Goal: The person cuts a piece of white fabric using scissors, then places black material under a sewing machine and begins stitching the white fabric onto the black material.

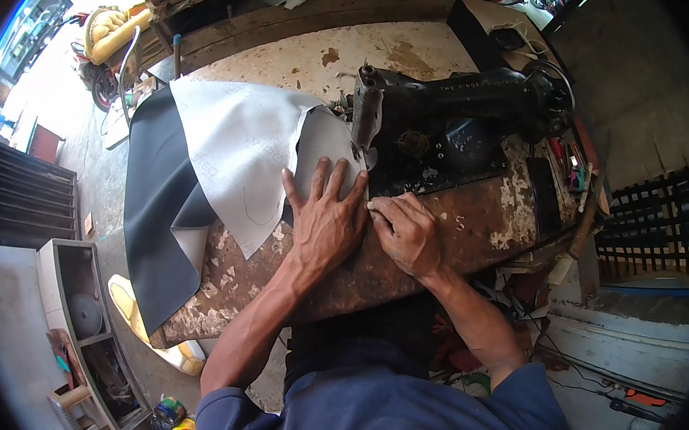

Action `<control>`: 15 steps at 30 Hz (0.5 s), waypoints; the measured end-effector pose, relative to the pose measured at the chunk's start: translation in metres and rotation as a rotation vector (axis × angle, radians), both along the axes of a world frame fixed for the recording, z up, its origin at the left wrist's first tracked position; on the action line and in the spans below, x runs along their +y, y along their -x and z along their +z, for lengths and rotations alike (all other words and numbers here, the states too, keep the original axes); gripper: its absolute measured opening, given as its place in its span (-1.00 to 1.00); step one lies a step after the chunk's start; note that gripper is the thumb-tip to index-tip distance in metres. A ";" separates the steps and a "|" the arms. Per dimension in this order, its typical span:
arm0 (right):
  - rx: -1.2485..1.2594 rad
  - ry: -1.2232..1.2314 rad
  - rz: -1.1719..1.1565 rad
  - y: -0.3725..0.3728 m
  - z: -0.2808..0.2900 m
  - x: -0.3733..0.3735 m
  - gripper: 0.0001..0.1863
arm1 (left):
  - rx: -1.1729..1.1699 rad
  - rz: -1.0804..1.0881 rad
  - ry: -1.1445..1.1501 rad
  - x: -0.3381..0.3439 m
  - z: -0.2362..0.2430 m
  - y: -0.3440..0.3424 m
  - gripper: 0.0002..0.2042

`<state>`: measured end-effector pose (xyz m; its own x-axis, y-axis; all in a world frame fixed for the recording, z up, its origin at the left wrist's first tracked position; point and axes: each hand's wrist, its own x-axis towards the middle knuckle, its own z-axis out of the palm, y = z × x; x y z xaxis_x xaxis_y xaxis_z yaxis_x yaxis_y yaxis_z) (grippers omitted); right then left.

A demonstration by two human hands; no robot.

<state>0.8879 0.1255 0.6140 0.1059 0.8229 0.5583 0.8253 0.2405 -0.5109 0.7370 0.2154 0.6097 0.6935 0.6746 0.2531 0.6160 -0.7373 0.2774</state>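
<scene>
A black sewing machine (pixel 459 119) stands on a worn wooden table, its needle end toward the left. Under and beside the needle lies a sheet of leatherette (pixel 244 142), pale grey backing up, with its black face (pixel 160 215) folded over and hanging off the table's left side. My left hand (pixel 327 216) lies flat on it, fingers spread, the fingertips just short of the presser foot. Close by on the right, my right hand (pixel 408 232) is curled, thumb and forefinger pinching the leatherette's edge in front of the needle. The fingers partly hide that edge.
The brown table top (pixel 460 225) is scuffed and peeling. Small tools (pixel 574 170) sit at its right end. A white cabinet (pixel 91 319) stands on the left floor, with tins (pixel 178 422) nearby. A woven black lattice (pixel 657 224) is at the right.
</scene>
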 end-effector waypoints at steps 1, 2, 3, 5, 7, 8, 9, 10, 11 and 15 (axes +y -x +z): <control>0.005 -0.004 -0.005 -0.001 -0.001 0.000 -0.77 | 0.005 -0.005 -0.004 -0.004 -0.001 0.003 -0.56; 0.003 0.001 -0.010 -0.002 -0.002 0.000 -0.77 | -0.006 -0.014 0.016 -0.009 -0.002 0.006 -0.56; 0.002 0.007 -0.017 -0.002 -0.002 0.000 -0.78 | -0.016 -0.027 0.036 -0.011 -0.002 0.009 -0.55; 0.013 0.008 -0.037 0.000 -0.003 0.000 -0.78 | -0.002 -0.031 0.063 -0.008 0.000 0.010 -0.54; 0.020 0.016 -0.044 -0.001 -0.004 -0.001 -0.79 | 0.003 -0.025 0.065 -0.006 -0.001 0.007 -0.53; 0.019 0.014 -0.039 -0.002 -0.005 -0.002 -0.79 | 0.007 -0.027 0.066 -0.006 0.000 0.005 -0.53; 0.017 0.008 -0.033 -0.002 -0.005 -0.001 -0.80 | 0.025 -0.014 0.083 -0.006 0.002 0.003 -0.52; 0.020 0.005 -0.035 -0.002 -0.005 0.000 -0.80 | 0.044 -0.001 0.100 -0.005 0.004 0.002 -0.51; 0.019 0.001 -0.036 -0.001 -0.004 0.000 -0.80 | 0.047 -0.002 0.098 -0.005 0.003 0.002 -0.51; 0.030 -0.004 -0.029 -0.001 -0.006 0.002 -0.81 | 0.039 0.010 0.073 -0.005 0.000 0.002 -0.50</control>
